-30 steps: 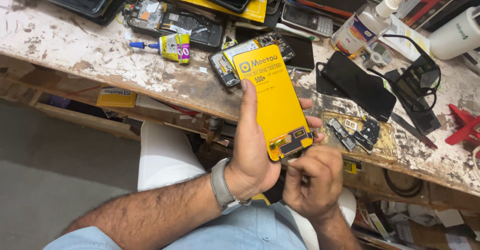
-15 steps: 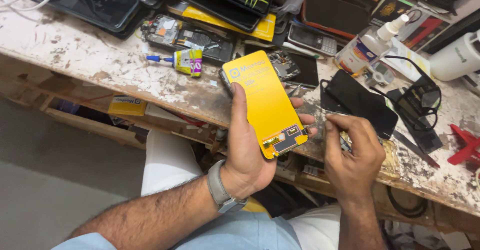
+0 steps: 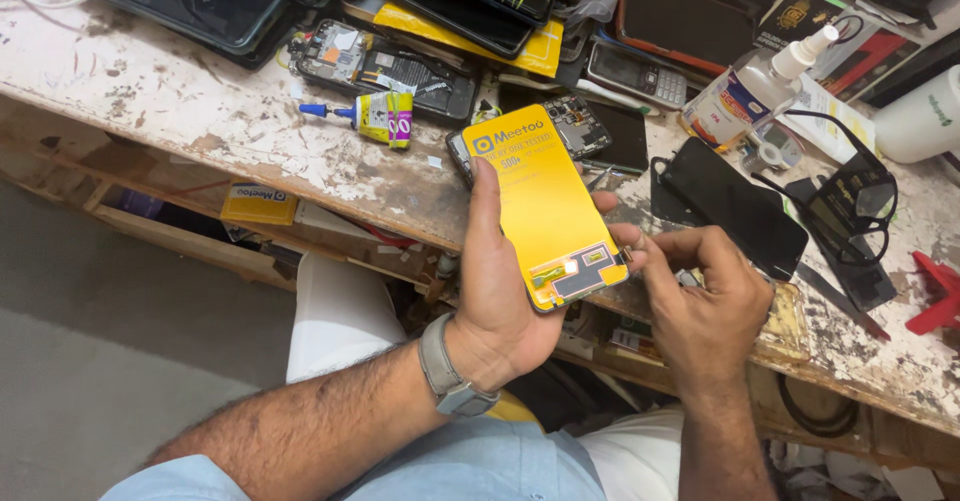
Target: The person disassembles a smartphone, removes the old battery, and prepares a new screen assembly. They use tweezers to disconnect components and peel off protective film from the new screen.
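left hand (image 3: 500,301) grips the yellow phone screen panel (image 3: 545,206); right hand (image 3: 705,301) pinches its lower corner. around: glue tube (image 3: 375,117), white bottle (image 3: 755,91), opened phones (image 3: 390,61), black glass panel (image 3: 730,206) on the workbench (image 3: 200,121).

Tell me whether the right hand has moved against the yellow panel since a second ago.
Yes. The right hand has come up from below the yellow panel to its right edge, fingertips at the lower right corner; the left hand holds the panel.

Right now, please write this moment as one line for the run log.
left hand: holds yellow phone screen panel upright over bench edge | right hand: fingertips pinch at panel's lower right corner | workbench: glue tube, squeeze bottle
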### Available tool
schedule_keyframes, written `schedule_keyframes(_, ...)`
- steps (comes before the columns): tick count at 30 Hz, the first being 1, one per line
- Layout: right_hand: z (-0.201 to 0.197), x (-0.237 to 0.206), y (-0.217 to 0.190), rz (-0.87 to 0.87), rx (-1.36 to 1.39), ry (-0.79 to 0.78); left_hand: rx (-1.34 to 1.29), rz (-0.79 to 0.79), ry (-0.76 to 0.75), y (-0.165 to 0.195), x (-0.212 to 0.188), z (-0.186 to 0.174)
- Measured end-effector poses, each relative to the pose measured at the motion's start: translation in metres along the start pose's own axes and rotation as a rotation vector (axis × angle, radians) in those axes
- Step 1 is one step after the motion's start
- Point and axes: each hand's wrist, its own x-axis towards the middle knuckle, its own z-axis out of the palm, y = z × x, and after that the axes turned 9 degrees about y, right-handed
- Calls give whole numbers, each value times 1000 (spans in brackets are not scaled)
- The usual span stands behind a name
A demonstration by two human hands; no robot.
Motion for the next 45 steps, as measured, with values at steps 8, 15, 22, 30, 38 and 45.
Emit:
schedule_keyframes(8, 0, 4, -6, -59, -56, -14, -85, -74, -19, 3, 2, -2)
schedule_keyframes(15, -4, 3, -11, -184, -178, -2, -97, -107, -46, 1, 3, -1)
schedule_keyframes(22, -21, -18, -24, -164, -47, 169, -52, -32, -113, -4, -1, 1)
schedule_keyframes(30, -21, -52, -44, -174, 227, 27, -2, 68, -136, -10, -5, 1)
schedule_keyframes(38, -16, -54, -47, -297, 149, -7, 153, 130, -56, -15, -7, 3)
schedule_keyframes(45, -17, -54, -43, -310, 137, -33, 239, 101, -76, -19, -11, 1)
